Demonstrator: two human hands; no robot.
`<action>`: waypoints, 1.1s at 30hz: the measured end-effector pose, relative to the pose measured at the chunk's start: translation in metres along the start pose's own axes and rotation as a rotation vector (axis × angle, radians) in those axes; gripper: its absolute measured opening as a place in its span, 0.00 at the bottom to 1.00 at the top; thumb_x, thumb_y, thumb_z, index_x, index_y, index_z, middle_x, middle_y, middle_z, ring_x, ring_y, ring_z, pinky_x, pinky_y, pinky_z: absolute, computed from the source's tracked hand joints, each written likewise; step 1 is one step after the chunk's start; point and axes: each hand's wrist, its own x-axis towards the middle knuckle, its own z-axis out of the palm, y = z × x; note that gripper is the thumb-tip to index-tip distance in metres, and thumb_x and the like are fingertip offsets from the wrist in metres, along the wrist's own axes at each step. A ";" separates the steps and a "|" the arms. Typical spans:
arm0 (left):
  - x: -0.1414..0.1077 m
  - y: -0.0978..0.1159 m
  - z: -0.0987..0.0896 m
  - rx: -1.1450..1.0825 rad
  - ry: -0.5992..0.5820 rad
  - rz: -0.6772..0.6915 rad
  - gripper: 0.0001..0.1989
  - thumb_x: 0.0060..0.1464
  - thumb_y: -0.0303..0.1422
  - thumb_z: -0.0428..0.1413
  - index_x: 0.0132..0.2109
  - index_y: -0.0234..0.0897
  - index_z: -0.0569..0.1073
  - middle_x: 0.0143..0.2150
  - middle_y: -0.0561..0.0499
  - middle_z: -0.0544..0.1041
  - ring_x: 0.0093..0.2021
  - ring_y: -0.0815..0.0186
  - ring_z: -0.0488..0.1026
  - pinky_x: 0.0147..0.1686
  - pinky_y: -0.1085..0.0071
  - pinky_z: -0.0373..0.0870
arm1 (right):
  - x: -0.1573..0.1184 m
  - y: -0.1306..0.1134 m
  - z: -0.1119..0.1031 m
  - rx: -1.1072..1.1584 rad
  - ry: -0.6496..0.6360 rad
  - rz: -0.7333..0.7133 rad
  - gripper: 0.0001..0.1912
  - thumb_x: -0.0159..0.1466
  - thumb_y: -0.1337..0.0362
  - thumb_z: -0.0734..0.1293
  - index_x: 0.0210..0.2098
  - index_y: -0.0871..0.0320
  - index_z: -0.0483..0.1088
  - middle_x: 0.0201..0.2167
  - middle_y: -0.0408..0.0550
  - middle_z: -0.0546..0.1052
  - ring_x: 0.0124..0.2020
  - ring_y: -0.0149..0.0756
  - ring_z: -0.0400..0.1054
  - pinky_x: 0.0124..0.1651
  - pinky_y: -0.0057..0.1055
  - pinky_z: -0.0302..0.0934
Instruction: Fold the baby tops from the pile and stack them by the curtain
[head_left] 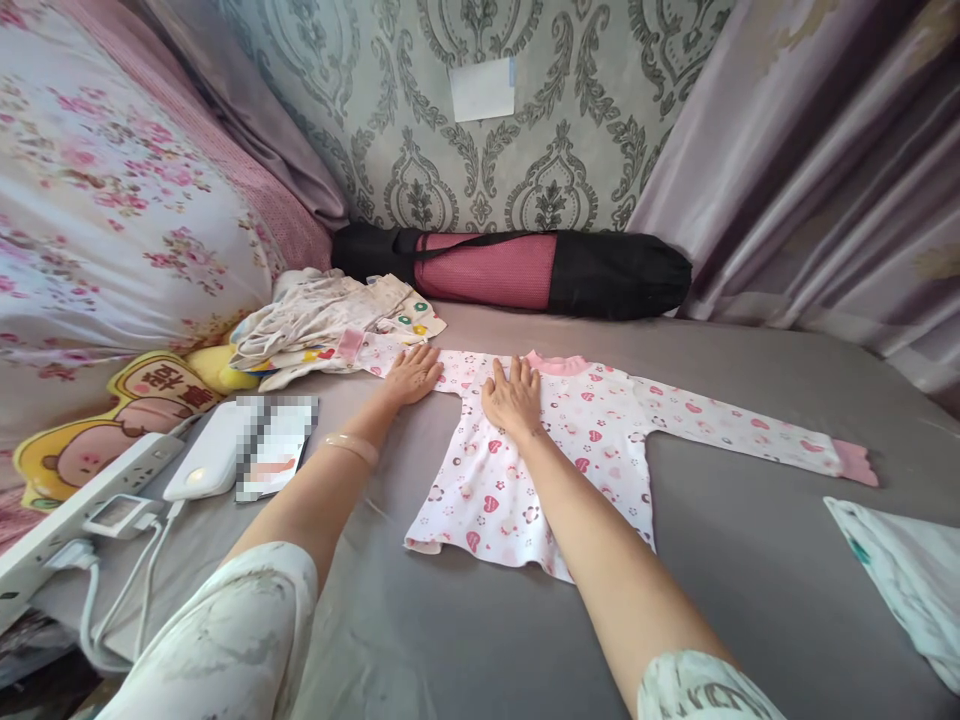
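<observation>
A child's long-sleeved shirt [600,420], white with pink hearts and pink collar and cuffs, lies spread flat on the grey sheet. My left hand [414,376] rests flat on its left sleeve, fingers stretched out. On the upper body of the shirt, just left of the collar, my right hand [513,398] lies palm down with its fingers spread. Nothing is held in either hand. The right sleeve reaches out across the sheet, its cuff near the right side. My right forearm covers part of the shirt's lower front.
Crumpled clothes [315,315] lie beyond the left cuff. Along the wall lies a black and pink rolled bag [487,270]. At left are a power strip [82,530] with cables, a white power bank [215,450], a phone [277,450] and a yellow cushion [150,390]. Folded white cloth [900,570] lies right.
</observation>
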 end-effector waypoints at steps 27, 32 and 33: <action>-0.007 -0.019 0.001 -0.142 0.183 0.251 0.23 0.61 0.44 0.48 0.57 0.40 0.72 0.63 0.44 0.68 0.65 0.56 0.61 0.65 0.60 0.53 | 0.013 0.111 -0.020 -0.157 -0.095 0.106 0.35 0.71 0.53 0.45 0.69 0.74 0.48 0.72 0.61 0.45 0.72 0.47 0.34 0.70 0.42 0.31; -0.009 -0.018 -0.001 -0.069 0.180 0.279 0.26 0.63 0.46 0.44 0.59 0.36 0.70 0.64 0.41 0.67 0.66 0.54 0.61 0.65 0.58 0.55 | 0.010 0.104 -0.029 -0.120 -0.113 0.111 0.35 0.71 0.53 0.45 0.69 0.71 0.49 0.71 0.61 0.46 0.72 0.49 0.36 0.70 0.47 0.33; -0.010 -0.017 -0.001 -0.063 0.208 0.284 0.26 0.63 0.46 0.44 0.58 0.35 0.71 0.63 0.40 0.68 0.65 0.55 0.61 0.64 0.58 0.55 | 0.008 0.099 -0.030 -0.125 -0.070 0.095 0.34 0.71 0.54 0.45 0.69 0.70 0.49 0.71 0.61 0.46 0.72 0.49 0.35 0.70 0.49 0.31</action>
